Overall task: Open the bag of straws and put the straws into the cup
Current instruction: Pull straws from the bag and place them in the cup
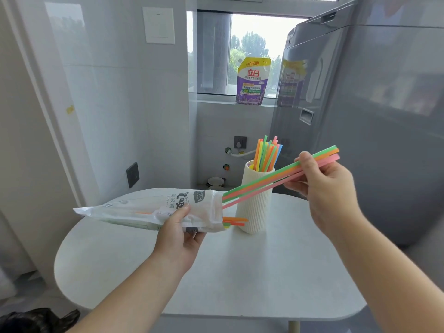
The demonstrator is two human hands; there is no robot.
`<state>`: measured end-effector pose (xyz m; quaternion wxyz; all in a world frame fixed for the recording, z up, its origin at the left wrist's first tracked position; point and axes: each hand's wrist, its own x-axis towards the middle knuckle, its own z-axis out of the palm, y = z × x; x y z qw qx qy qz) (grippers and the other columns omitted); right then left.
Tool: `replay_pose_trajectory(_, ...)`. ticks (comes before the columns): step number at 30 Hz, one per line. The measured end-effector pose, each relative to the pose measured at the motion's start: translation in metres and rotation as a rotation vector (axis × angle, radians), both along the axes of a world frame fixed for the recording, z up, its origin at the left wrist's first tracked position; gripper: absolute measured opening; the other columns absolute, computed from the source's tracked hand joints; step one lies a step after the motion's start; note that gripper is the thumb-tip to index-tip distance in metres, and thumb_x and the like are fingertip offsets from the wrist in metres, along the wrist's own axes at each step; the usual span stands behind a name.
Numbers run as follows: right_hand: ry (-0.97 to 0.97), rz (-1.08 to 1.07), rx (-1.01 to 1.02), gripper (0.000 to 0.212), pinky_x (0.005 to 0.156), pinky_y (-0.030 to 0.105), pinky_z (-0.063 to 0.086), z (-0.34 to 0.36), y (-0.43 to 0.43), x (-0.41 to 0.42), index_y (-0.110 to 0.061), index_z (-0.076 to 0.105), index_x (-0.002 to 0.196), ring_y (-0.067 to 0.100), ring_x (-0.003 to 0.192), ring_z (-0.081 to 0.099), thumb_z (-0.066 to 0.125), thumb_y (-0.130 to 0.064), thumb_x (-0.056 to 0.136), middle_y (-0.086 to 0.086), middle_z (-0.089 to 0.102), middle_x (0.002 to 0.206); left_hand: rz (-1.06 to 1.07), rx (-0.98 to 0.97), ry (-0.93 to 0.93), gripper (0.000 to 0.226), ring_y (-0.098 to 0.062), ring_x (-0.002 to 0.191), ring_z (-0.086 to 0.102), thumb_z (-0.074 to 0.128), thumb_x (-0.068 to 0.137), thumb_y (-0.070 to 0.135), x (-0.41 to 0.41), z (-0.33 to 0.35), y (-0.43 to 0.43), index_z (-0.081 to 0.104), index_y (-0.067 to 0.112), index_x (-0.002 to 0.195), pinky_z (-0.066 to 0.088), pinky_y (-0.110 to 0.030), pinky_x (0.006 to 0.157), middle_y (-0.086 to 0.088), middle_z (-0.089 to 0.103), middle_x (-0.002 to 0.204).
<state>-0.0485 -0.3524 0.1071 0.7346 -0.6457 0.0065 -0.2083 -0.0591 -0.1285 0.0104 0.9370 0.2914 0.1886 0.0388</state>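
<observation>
Above the smooth rounded white surface (240,272), left hand (179,233) grips a crinkly plastic bag (149,210) printed "Straw"; right hand (329,186) pinches thin green, orange, pink straws (259,185) half-drawn from its mouth. Behind, a ribbed cream cup (255,203) holds more.

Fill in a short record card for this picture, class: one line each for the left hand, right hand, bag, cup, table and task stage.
left hand: left hand grips the bag from below, mid-length
right hand: right hand pinches a few straws, green, orange and pink, partly out of the bag
bag: bag held roughly level above the table, mouth open towards the cup, a few short straw ends showing at the mouth
cup: ribbed white cup upright on the table, already holding many coloured straws
table: white rounded table
task stage: bag open, transfer under way
</observation>
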Motion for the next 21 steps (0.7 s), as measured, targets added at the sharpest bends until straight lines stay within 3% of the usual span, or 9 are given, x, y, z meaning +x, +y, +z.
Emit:
replay_pose_trajectory(12,-0.184,-0.162,-0.274,0.023,0.076,0.038,0.063,0.062,-0.051,0.020,-0.013,0.067,0.080,0.018,0.069,0.076,0.065,-0.028,0.097,-0.001,0.071,0.071,0.023,0.004,0.019,0.018,-0.017,0.090,0.074,0.065,0.095,0.009,0.008,-0.004,0.003,0.066,0.018,0.110,0.063,-0.031,0.063,-0.002,0.077,0.103)
replay_pose_trajectory(18,-0.226,-0.207,-0.413,0.020,0.073,0.034,0.063,0.091,-0.053,0.026,-0.020,0.067,0.081,0.016,0.075,0.076,0.063,-0.029,0.098,0.001,0.071,0.082,0.015,0.013,-0.010,0.026,-0.020,0.095,0.075,0.066,0.094,0.008,0.008,-0.006,-0.003,0.065,0.018,0.119,0.060,-0.040,0.083,-0.005,0.077,0.109)
replay_pose_trajectory(21,-0.208,-0.204,-0.460,0.020,0.071,0.032,0.063,0.099,-0.050,0.030,-0.018,0.067,0.082,0.017,0.074,0.076,0.064,-0.030,0.098,0.004,0.073,0.085,0.010,0.021,-0.019,0.030,-0.020,0.094,0.076,0.066,0.094,0.008,0.009,-0.008,-0.002,0.065,0.018,0.122,0.063,-0.039,0.079,-0.005,0.077,0.111)
